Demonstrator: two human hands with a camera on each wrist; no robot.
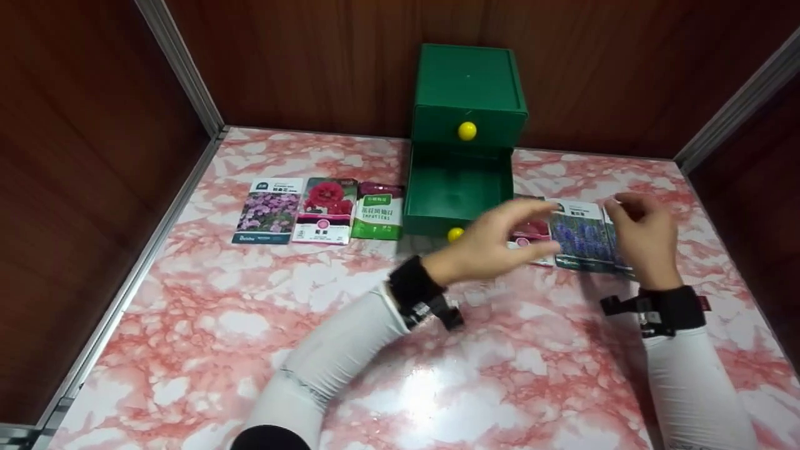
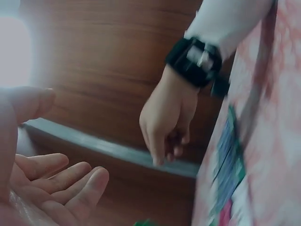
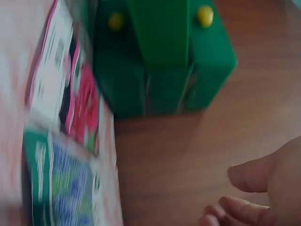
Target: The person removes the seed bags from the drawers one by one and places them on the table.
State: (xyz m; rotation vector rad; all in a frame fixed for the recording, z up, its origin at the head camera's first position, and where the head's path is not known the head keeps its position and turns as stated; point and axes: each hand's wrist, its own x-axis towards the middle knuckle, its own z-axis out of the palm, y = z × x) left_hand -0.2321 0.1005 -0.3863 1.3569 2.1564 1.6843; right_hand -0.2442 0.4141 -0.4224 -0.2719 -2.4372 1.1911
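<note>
My left hand (image 1: 500, 244) hovers in front of the cabinet's right side, thumb and fingers apart with nothing between them. It partly covers a red-flower seed packet (image 1: 539, 231). Over on the right, my right hand (image 1: 647, 234) is above the table with loosely bent fingers. The left wrist view shows nothing held in that right hand (image 2: 164, 117). Between the hands lies a seed packet with blue-purple flowers (image 1: 582, 240). One more packet (image 1: 611, 240) is mostly hidden behind the right hand. The green drawer cabinet (image 1: 469, 78) has its lower drawer (image 1: 431, 225) pulled out; no contents show inside.
Left of the cabinet lie a purple-flower packet (image 1: 269, 212), a red-flower packet (image 1: 325, 211) and a green-and-white packet (image 1: 379, 212) in a row. Brown wood-look panels (image 1: 300, 62) wall in the pink marbled table (image 1: 250, 325) at the back and sides.
</note>
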